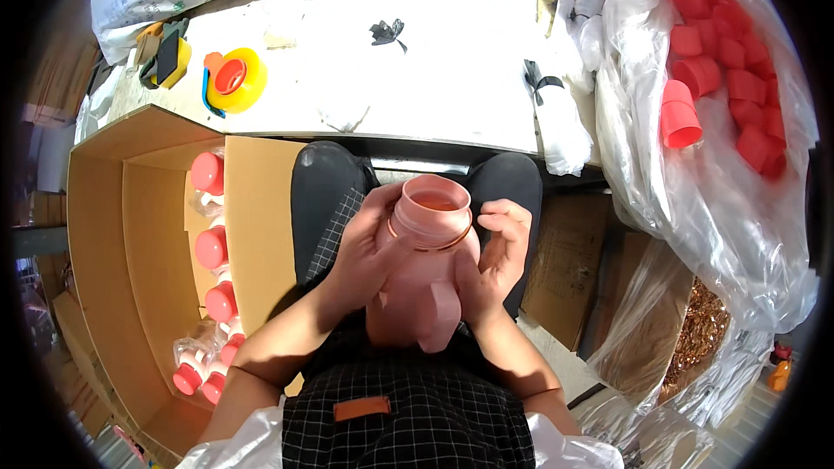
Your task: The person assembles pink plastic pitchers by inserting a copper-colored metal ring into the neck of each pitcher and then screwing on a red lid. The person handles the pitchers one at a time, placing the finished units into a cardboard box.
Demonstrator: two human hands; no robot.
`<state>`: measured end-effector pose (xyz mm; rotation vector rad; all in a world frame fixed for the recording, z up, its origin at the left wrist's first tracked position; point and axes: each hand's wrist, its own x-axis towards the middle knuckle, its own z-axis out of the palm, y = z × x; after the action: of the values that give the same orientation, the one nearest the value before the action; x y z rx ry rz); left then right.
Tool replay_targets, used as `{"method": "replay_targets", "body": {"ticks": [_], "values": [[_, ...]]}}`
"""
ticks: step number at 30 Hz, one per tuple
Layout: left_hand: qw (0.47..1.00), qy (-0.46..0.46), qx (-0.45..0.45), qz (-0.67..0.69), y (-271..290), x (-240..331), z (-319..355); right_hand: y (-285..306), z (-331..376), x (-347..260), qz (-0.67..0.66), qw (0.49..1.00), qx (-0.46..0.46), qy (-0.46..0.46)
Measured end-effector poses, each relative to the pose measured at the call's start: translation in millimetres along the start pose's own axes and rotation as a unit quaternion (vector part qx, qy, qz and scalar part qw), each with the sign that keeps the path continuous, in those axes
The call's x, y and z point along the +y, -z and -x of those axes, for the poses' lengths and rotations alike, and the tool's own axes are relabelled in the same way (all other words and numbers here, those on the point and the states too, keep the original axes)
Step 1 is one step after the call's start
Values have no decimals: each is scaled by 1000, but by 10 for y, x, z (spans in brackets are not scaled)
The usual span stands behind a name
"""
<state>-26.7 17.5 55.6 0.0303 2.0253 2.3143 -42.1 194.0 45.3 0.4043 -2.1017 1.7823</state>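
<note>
Pink bottle (419,265) between both hands (367,252) (497,267)

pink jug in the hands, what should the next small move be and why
Probably close the right hand around the pink jug to press the copper-coloured ring evenly: the ring circles the neck's base, the left hand steadies the jug's other side, and the right fingers stand off it.
</note>
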Motion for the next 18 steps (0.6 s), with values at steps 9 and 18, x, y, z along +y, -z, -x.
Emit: {"method": "replay_targets", "body": {"ticks": [9, 18], "values": [[999, -6, 8, -36, -68, 75, 41, 78, -25, 16, -33, 998, -24, 53], [990, 92, 38, 96, -140, 333, 124, 0, -155, -186, -366, 845, -21, -389]]}}
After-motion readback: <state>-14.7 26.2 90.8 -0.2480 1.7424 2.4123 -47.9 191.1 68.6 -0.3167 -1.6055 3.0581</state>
